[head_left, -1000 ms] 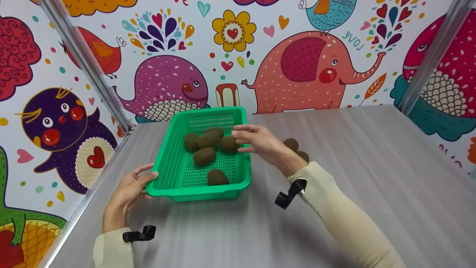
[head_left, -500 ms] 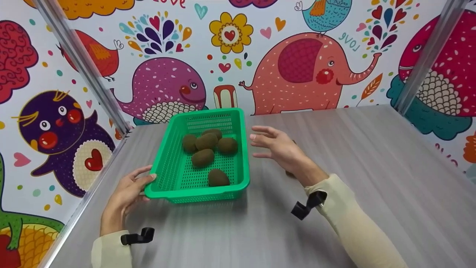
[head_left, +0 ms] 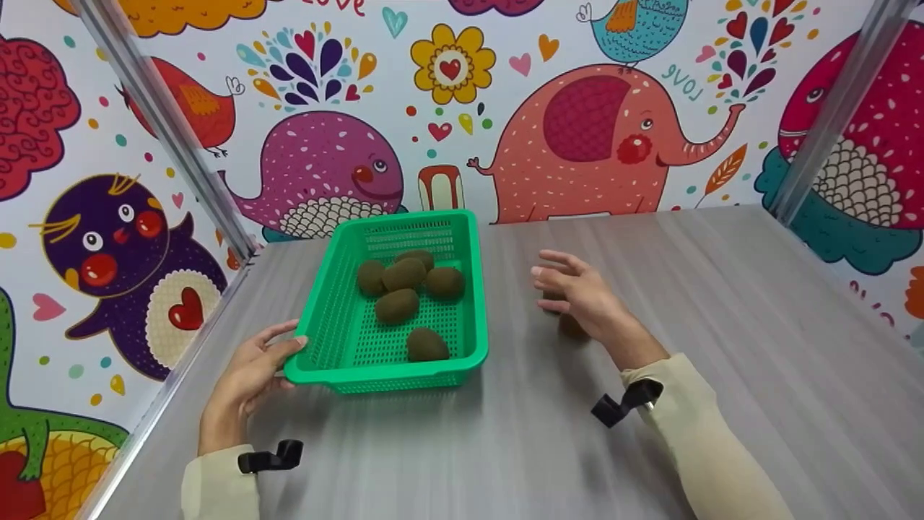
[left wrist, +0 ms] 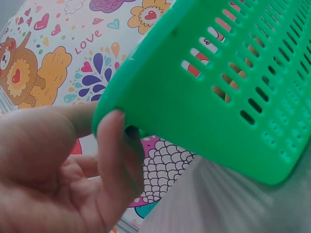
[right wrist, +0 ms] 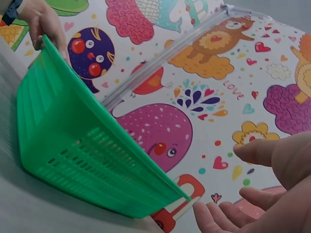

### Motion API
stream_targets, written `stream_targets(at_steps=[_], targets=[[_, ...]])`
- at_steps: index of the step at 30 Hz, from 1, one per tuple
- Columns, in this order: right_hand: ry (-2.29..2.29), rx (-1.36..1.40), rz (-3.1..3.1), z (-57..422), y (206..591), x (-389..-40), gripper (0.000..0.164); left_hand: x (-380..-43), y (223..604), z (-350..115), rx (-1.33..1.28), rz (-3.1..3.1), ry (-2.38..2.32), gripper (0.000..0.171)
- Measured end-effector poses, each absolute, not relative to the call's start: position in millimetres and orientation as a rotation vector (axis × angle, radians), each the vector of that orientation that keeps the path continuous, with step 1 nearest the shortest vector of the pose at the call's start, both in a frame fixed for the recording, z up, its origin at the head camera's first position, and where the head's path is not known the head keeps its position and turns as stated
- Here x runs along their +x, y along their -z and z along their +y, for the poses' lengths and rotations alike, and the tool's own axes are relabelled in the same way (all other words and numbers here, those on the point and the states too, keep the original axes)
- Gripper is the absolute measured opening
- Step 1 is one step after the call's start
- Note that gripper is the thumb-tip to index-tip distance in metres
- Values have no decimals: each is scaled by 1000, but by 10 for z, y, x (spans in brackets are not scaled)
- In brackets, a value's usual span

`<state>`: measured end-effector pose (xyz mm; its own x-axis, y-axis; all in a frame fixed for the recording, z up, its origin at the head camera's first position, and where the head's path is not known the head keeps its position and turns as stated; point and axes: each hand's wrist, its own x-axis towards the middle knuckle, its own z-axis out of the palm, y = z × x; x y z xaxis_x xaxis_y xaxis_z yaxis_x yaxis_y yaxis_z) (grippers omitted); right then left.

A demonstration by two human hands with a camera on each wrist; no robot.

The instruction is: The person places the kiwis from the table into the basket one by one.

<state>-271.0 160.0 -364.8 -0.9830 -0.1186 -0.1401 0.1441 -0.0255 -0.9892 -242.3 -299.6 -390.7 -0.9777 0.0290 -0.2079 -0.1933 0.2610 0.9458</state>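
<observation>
A green plastic basket (head_left: 390, 373) with slotted walls holds several brown kiwis (head_left: 397, 307). My left hand (head_left: 249, 375) grips its near left corner, thumb on the rim and fingers under it; the left wrist view shows this pinch on the basket wall (left wrist: 160, 104) up close. To the right of the basket, my right hand (head_left: 595, 300) is over the table with fingers spread and loosely bent, holding nothing. Two more kiwis lie below it, one (head_left: 574, 328) beside the palm and another (head_left: 552, 297) partly hidden behind the fingers.
The grey wood-grain table (head_left: 729, 339) meets a wall (head_left: 447, 108) printed with cartoon animals at the back. Metal posts (head_left: 170, 137) stand at the left and right corners. A black camera mount (head_left: 626, 403) sits on the right wrist, another (head_left: 271, 456) on the left.
My right hand has moved from over the basket's right rim to the right, above the kiwis on the table. The left hand and the basket have stayed in place.
</observation>
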Motion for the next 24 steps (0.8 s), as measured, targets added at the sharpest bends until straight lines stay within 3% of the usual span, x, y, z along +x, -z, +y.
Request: stream_targets(at_steps=[24], targets=[[1929, 387, 2357, 2112, 3925, -2872, 61, -2407, 3886, -2992, -168, 2370, -1774, 65]])
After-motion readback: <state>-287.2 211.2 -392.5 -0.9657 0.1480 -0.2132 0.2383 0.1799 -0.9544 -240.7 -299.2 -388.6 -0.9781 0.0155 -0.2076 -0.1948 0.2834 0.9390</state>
